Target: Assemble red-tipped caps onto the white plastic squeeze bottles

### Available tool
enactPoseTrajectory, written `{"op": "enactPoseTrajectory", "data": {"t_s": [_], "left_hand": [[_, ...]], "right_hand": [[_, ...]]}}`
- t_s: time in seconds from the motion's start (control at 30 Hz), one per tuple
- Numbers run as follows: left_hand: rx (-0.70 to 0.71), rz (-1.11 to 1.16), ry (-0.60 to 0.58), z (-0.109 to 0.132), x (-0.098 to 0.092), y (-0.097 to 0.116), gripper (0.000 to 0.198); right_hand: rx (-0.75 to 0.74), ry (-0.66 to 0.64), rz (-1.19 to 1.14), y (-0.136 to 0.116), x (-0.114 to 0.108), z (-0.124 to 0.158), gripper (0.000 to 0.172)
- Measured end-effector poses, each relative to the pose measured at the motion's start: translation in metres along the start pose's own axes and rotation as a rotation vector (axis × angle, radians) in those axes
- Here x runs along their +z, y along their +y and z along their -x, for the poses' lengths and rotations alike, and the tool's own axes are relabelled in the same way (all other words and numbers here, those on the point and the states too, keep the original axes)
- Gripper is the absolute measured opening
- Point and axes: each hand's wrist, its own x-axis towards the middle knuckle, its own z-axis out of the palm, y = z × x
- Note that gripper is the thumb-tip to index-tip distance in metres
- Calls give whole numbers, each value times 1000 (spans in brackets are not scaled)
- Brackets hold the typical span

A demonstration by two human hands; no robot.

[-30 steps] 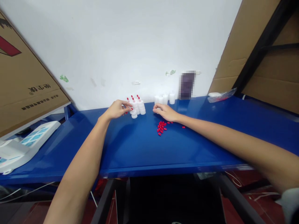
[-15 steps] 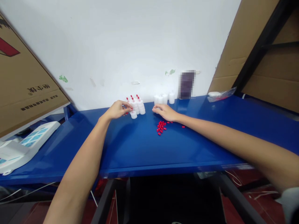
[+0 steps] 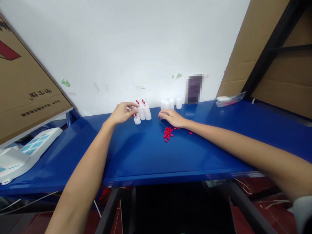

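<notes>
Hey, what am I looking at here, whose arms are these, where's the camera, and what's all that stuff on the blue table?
These are a person's own bare arms, filmed by a camera worn on their head that looks forward and down; it is the only view. The left hand reaches to a cluster of small white bottles with red caps by the wall; one capped bottle stands apart, close to that hand. The right hand rests on the blue table, before some uncapped white bottles, with a heap of loose red caps nearer the camera. Whether either hand grips anything is too small to tell. A white device with buttons sits at far left.
</notes>
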Motion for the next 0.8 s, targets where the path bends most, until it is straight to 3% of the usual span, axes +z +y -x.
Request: {"op": "enactPoseTrajectory", "data": {"t_s": [0.1,0.27,0.4,0.63,0.8], "left_hand": [[95,13,90,-1,12,14,30],[332,26,199,-1,58,33,20],[516,-73,185,-1,89,40,18],[622,-106,173,2,103,40,22],[694,-108,191,2,111,38,26]], "right_hand": [[0,6,-9,-2,-1,1,39],[-3,-1,-84,-2,-3,1,54],[-4,-9,-171,3,-1,1,56],[-77,-78,-220,-2,0,3,30],[-104,-86,-167,-2,-1,2,28]]}}
